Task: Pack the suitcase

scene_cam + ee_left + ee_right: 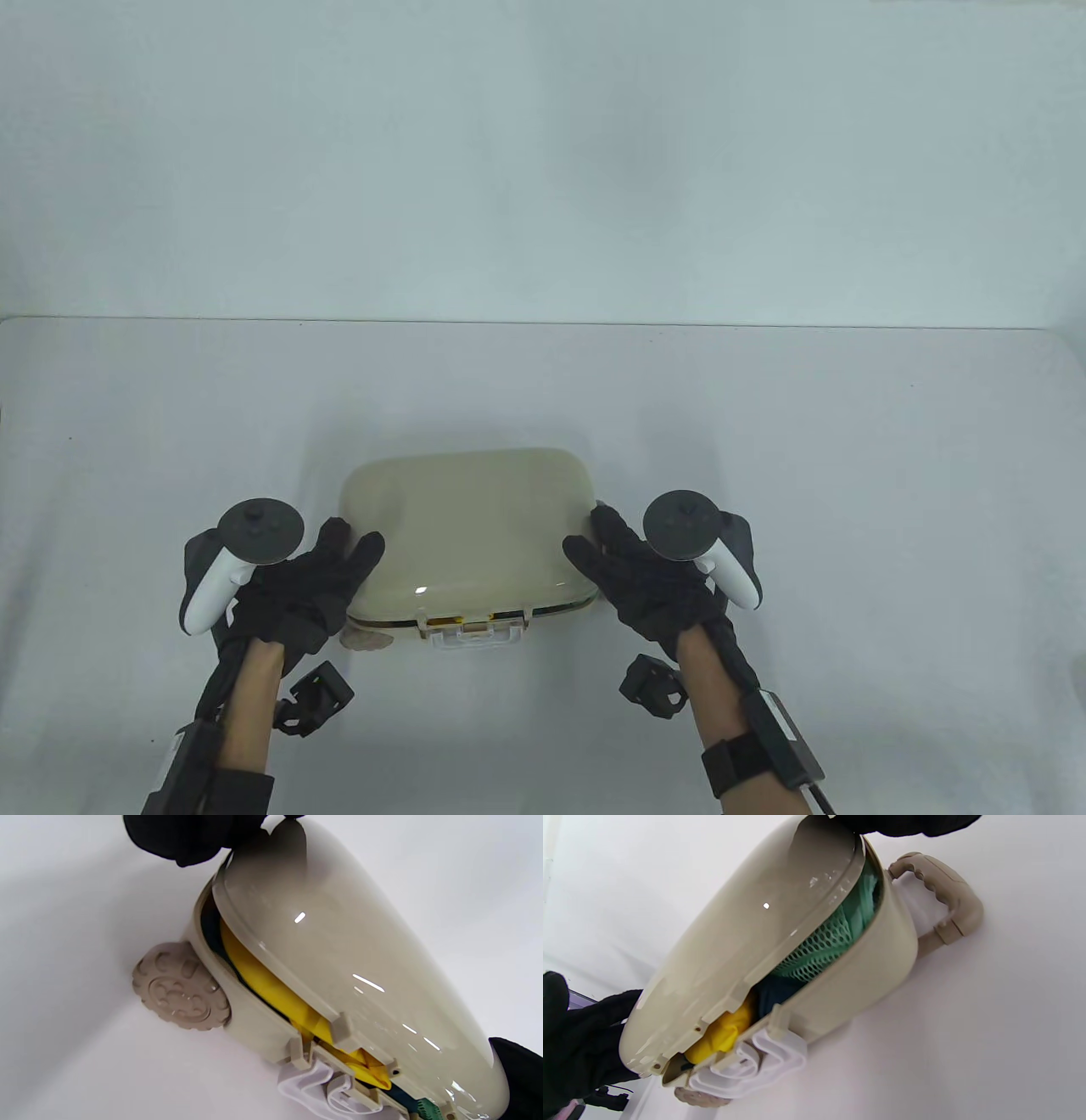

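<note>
A small beige suitcase (467,531) lies flat on the white table, near the front. Its lid (348,942) is down but stands slightly ajar. Yellow cloth (271,988), a dark blue item and green mesh (823,942) show in the gap. The white latch (471,634) hangs unfastened at the front edge. My left hand (352,548) rests with spread fingers on the lid's left edge. My right hand (594,539) rests on the lid's right edge. Neither hand holds anything else.
A beige wheel (180,986) sticks out at the suitcase's front left corner. Its carry handle (946,895) sticks out on the right side. The white table (764,424) stretches around it to a pale back wall.
</note>
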### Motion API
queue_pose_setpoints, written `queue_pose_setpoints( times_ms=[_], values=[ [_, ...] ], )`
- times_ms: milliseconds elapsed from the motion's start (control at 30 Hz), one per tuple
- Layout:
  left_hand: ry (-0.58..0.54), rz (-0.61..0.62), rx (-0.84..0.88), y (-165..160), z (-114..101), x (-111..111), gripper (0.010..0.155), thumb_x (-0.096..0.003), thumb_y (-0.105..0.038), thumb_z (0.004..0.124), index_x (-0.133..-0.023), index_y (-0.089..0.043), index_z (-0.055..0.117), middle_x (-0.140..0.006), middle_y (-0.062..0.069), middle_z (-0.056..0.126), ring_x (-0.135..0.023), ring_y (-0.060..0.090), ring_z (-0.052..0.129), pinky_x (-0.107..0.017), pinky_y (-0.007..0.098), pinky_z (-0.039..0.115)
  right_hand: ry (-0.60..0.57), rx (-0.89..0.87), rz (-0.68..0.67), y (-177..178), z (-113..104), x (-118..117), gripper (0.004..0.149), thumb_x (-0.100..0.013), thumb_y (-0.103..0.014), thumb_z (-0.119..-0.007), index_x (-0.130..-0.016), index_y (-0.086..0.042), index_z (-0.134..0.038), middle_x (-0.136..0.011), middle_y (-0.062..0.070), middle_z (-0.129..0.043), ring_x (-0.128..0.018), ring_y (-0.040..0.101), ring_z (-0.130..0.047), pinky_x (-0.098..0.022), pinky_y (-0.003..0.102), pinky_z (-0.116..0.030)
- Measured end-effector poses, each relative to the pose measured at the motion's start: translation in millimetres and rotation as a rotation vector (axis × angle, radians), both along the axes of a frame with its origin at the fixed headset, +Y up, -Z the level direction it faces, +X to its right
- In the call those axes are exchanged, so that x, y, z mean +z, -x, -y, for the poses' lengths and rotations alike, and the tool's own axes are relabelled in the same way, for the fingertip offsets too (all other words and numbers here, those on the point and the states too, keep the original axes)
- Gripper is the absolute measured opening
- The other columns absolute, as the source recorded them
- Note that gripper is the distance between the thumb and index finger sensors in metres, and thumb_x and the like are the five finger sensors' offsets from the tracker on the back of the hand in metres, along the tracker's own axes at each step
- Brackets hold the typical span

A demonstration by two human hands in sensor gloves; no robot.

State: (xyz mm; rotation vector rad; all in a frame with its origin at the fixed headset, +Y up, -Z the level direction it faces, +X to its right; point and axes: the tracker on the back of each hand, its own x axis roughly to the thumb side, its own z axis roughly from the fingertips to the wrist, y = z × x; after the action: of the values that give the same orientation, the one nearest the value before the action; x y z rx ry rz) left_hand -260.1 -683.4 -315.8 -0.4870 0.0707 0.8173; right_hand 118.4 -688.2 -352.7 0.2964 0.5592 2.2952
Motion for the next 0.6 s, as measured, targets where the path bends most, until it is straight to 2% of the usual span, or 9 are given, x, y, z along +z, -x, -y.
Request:
queue_pose_setpoints(
  times_ms=[167, 400, 600],
  values=[
    [-0.015, -0.030, -0.003, -3.9, 8.7, -3.4, 0.095, -0.0456, -0.069, 0.047, -0.113, -0.010, 0.018, -0.114, 0.034, 0.034, -0.102, 0.057, 0.048, -0.074, 0.057, 0.052, -0.023, 0.104, -0.014, 7.6, 4.8, 1.4, 0.093, -0.048, -0.070, -0.046, -0.113, -0.007, -0.025, -0.117, 0.027, -0.036, -0.106, 0.052, -0.045, -0.073, 0.061, -0.052],
    [-0.030, 0.011, -0.152, -9.2, 7.6, -2.2, 0.092, -0.0457, -0.068, 0.048, -0.113, -0.012, 0.019, -0.114, 0.031, 0.036, -0.103, 0.054, 0.050, -0.075, 0.056, 0.053, -0.096, 0.318, -0.047, 21.5, 1.5, 7.1, 0.093, -0.048, -0.068, -0.047, -0.112, -0.005, -0.023, -0.117, 0.027, -0.036, -0.105, 0.052, -0.047, -0.073, 0.061, -0.053],
    [-0.032, 0.020, -0.243, -7.0, -1.0, -4.2, 0.089, -0.0462, -0.068, 0.049, -0.115, -0.015, 0.026, -0.116, 0.028, 0.036, -0.105, 0.052, 0.047, -0.075, 0.056, 0.052, -0.090, 0.342, -0.066, 19.7, -2.1, 8.4, 0.092, -0.048, -0.068, -0.047, -0.112, -0.006, -0.021, -0.117, 0.026, -0.036, -0.105, 0.054, -0.046, -0.072, 0.062, -0.053]
  ],
)
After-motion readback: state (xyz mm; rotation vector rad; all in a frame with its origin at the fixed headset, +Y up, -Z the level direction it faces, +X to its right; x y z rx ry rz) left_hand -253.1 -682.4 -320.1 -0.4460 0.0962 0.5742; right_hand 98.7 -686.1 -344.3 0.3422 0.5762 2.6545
